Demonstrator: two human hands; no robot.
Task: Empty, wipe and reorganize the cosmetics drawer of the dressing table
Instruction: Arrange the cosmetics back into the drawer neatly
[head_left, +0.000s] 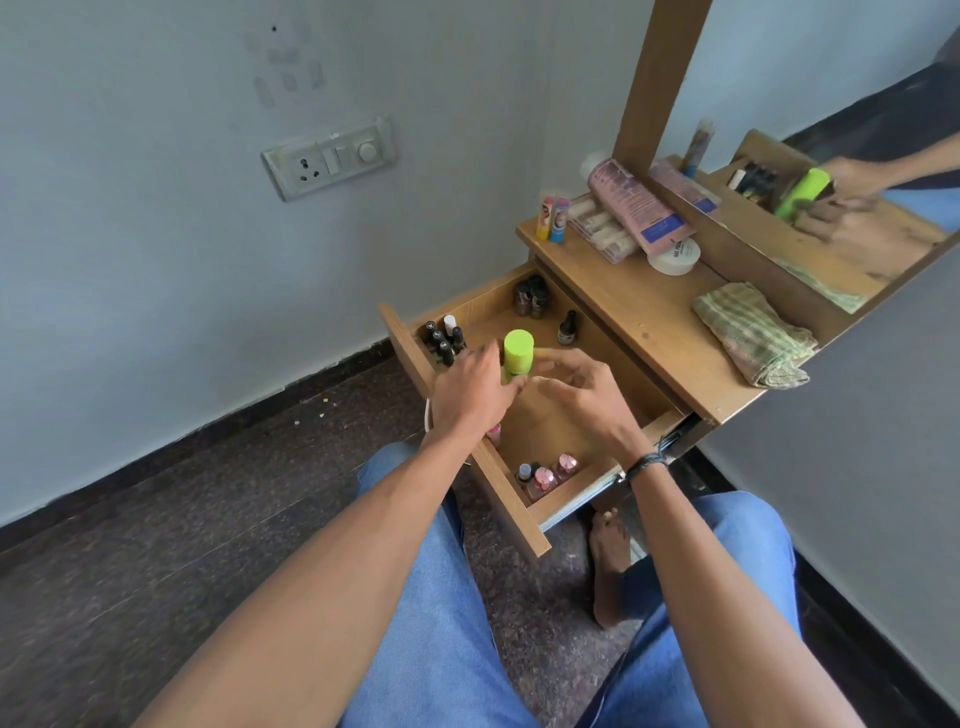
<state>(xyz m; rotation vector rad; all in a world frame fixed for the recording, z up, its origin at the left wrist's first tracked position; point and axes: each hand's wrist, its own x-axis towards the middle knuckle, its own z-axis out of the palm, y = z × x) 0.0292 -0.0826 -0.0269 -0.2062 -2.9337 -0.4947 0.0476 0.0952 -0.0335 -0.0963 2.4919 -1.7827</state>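
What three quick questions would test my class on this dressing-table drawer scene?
1. True or false: the checked cloth lies inside the drawer.
2. Which hand grips the green-capped bottle? A. left hand B. right hand C. neither
3. Fill in: two small bottles in the drawer's near corner have ___ caps.

Key: 1. False, it lies on the tabletop. 2. A. 3. Pink.

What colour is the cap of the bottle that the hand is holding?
Bright lime green; the cap shows best in the head view.
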